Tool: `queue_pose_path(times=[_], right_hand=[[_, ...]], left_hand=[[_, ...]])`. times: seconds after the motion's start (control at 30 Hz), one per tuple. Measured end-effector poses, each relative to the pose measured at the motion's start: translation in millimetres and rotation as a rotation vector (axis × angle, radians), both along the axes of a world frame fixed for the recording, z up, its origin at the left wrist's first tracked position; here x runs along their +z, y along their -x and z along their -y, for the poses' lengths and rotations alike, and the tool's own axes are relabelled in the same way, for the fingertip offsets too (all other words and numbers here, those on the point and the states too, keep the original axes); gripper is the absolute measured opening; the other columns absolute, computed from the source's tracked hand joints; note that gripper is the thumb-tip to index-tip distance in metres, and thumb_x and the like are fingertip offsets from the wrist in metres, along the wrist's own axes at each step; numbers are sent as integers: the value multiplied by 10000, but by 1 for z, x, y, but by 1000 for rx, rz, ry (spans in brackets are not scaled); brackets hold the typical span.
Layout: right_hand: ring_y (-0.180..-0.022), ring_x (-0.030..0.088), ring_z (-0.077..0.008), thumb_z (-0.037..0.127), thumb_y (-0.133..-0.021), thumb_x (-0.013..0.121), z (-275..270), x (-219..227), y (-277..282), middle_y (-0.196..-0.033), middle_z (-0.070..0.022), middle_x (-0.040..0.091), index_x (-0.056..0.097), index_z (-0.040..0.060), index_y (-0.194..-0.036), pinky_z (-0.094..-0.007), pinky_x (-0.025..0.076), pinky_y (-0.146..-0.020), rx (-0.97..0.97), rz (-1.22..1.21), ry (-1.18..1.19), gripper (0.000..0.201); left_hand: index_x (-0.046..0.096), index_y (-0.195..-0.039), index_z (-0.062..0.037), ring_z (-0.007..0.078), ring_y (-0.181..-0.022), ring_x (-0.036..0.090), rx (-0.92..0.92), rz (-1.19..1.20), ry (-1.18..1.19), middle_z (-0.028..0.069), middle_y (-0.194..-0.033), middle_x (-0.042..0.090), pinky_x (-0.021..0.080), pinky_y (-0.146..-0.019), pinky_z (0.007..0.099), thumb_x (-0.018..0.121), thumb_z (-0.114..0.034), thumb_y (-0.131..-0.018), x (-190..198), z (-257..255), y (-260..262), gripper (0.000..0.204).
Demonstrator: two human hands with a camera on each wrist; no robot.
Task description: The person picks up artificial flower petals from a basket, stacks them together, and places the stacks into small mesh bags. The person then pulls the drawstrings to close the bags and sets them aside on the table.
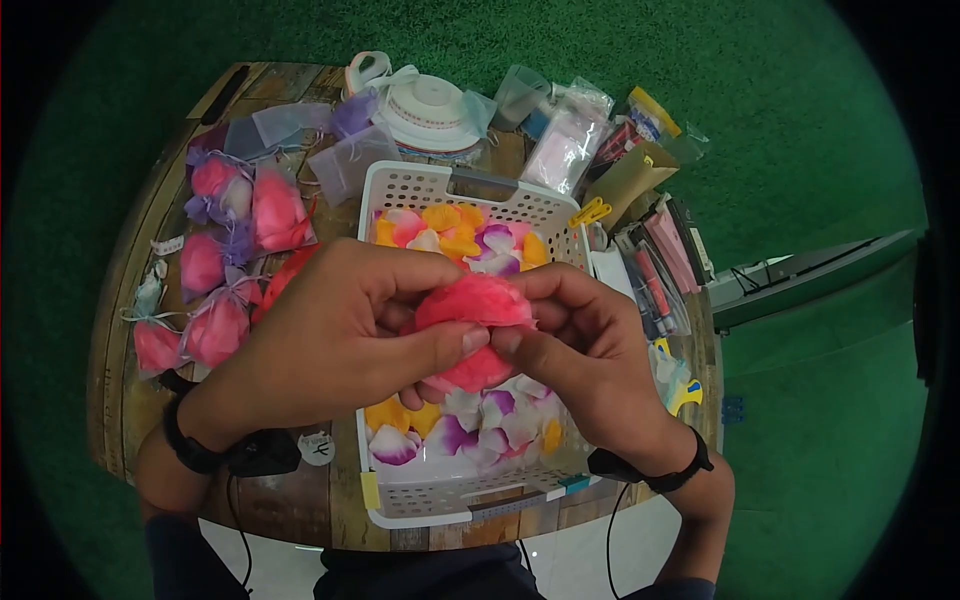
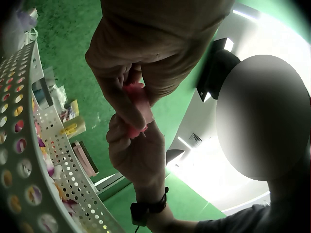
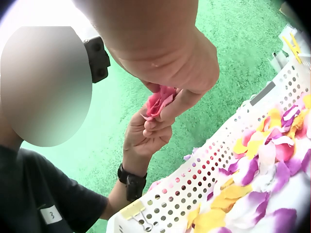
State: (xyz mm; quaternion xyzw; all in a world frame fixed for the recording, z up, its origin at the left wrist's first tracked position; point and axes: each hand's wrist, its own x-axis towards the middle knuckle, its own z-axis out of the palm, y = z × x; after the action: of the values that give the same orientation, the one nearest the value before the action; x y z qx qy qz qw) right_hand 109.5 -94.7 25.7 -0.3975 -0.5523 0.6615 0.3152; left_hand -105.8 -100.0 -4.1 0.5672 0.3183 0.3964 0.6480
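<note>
Above a white basket [image 1: 380,480], both hands meet at a bunch of pink artificial petals [image 1: 472,300]. My left hand [image 1: 345,310] grips the bunch from its left side, thumb across the front. From the other side, my right hand [image 1: 590,350] pinches its edge between thumb and fingers. Both thumb tips lie close together at the middle of the bunch. In the right wrist view the petals [image 3: 161,102] look layered and ruffled. Loose yellow, white-and-purple and pink petals [image 1: 490,425] lie in the basket below, partly hidden by the hands.
Sheer pouches filled with pink petals [image 1: 218,325] lie left of the basket, flat empty pouches [image 1: 345,165] behind it. A ribbon spool [image 1: 435,110] stands at the back. Plastic packets [image 1: 570,140], a brown box [image 1: 630,185] and a yellow clip [image 1: 590,212] are at the right.
</note>
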Motion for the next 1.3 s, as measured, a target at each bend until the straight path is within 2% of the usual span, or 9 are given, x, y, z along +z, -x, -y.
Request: queue_pose_path(times=[0.13, 0.27, 0.47, 0.67, 0.87, 0.93, 1.03, 1.17, 1.3], right_hand=[[-881, 671, -112, -11, -912, 630, -1, -6, -2, -1010, -97, 688, 583, -33, -1124, -240, 559, -754, -41, -85, -16, 219], [-833, 679, -112, -19, -901, 637, -4, -19, -2, -966, -98, 698, 603, -35, -1073, -242, 565, -722, -116, -97, -163, 176], [-767, 687, -123, -27, -891, 635, -14, -19, -9, -878, -96, 707, 614, -32, -1009, -256, 570, -702, -235, -145, -218, 120], [-783, 701, -159, 42, -917, 627, -23, -18, -16, -897, -102, 699, 598, -4, -1011, -303, 591, -698, -290, -132, -229, 108], [-745, 698, -150, -10, -897, 601, -26, -22, -3, -848, -104, 703, 611, -35, -950, -266, 583, -665, -282, -70, -51, 59], [-735, 692, -138, -8, -896, 602, -28, -22, 5, -837, -94, 698, 612, -35, -941, -259, 579, -657, -268, -75, -53, 54], [-703, 666, -103, 15, -903, 619, -27, -25, 15, -824, -77, 694, 615, -12, -932, -237, 545, -633, -244, -80, -80, 40], [-701, 651, -76, -14, -885, 619, -24, -27, 22, -818, -64, 687, 616, -24, -931, -219, 557, -653, -241, -156, -195, 47], [-716, 652, -74, -29, -881, 622, -20, -32, 24, -835, -61, 688, 618, -19, -931, -220, 558, -663, -284, -166, -266, 51]], left_hand=[[636, -1130, 72, 89, -848, 657, 22, -18, 49, 67, -962, 691, 556, -695, 213, 680, -35, -892, 3, 0, -1, 265], [585, -1188, 35, 79, -750, 648, -11, 6, 73, 68, -908, 683, 539, -634, 217, 687, -97, -908, 0, -1, -3, 326], [428, -1310, 5, 78, -849, 629, 92, 116, -85, 67, -1005, 650, 517, -693, 217, 707, -32, -876, -8, -8, -2, 517], [512, -1154, 8, 78, -803, 624, 213, 105, 50, 54, -942, 657, 509, -716, 200, 692, -55, -892, -1, -8, 1, 324], [656, -999, 25, 116, -921, 636, 276, 234, -198, 93, -978, 646, 518, -727, 221, 714, -71, -880, -11, -5, -7, 163], [686, -959, -27, 182, -1143, 514, 230, 11, -349, 129, -1197, 588, 407, -987, 355, 735, -95, -855, -11, -2, -7, 134], [694, -984, -37, 208, -1241, 438, 345, -61, -471, 135, -1309, 511, 344, -1053, 375, 752, -112, -840, -15, 0, -10, 173], [694, -990, -34, 197, -1200, 487, 412, 101, -248, 133, -1344, 476, 369, -1038, 358, 736, -109, -855, -16, 0, -15, 160], [692, -1012, 19, 176, -1145, 542, 333, 319, -107, 105, -1215, 537, 512, -901, 280, 709, -61, -879, -22, -4, -17, 156]])
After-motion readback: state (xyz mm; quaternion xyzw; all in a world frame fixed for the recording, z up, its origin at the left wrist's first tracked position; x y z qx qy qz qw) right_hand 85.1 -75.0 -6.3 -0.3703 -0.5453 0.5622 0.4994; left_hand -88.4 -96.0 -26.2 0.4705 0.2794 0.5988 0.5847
